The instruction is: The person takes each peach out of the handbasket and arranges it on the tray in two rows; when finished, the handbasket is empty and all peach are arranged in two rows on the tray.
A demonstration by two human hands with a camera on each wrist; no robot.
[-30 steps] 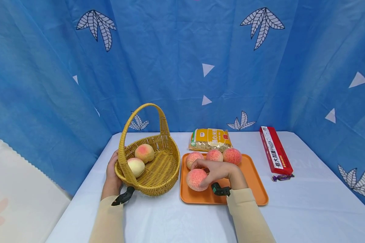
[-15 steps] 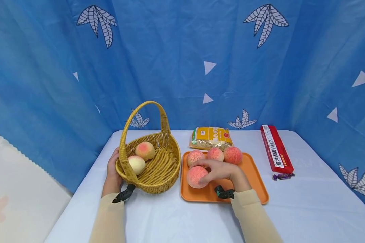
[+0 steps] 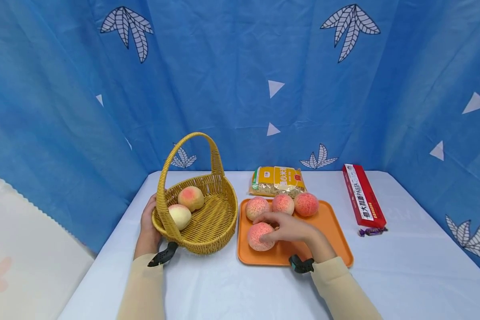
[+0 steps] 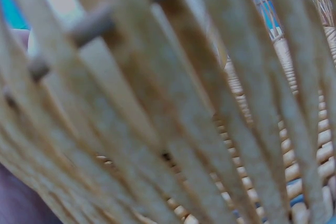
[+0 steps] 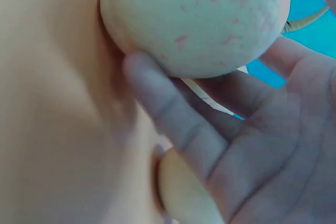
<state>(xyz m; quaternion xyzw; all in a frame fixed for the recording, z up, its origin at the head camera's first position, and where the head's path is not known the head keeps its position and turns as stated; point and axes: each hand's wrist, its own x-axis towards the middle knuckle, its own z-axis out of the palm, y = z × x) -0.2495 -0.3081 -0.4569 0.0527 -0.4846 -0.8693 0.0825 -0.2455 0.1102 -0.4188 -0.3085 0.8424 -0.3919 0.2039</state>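
My left hand (image 3: 148,224) grips the left side of a woven basket (image 3: 220,242) with a tall arched handle; its weave fills the left wrist view. Two peaches, one orange-red (image 3: 190,198) and one pale (image 3: 179,217), lie in the basket's left part. On the orange tray (image 3: 342,240), my right hand (image 3: 290,229) has its thumb and fingers around a pink peach (image 3: 258,236) near the tray's left side. In the right wrist view the fingers curve under this speckled peach (image 5: 197,19). Three more pink peaches (image 3: 282,204) lie along the tray's back edge.
Behind the tray lies a yellow food packet (image 3: 277,180). A long red pasta box (image 3: 364,195) lies to the right, with a small purple-wrapped candy (image 3: 372,231) by its near end. A blue curtain (image 3: 240,89) hangs behind the table.
My right hand and the peach have shifted slightly nearer in the last half second, and the right wrist has moved right. The left hand stays on the basket.
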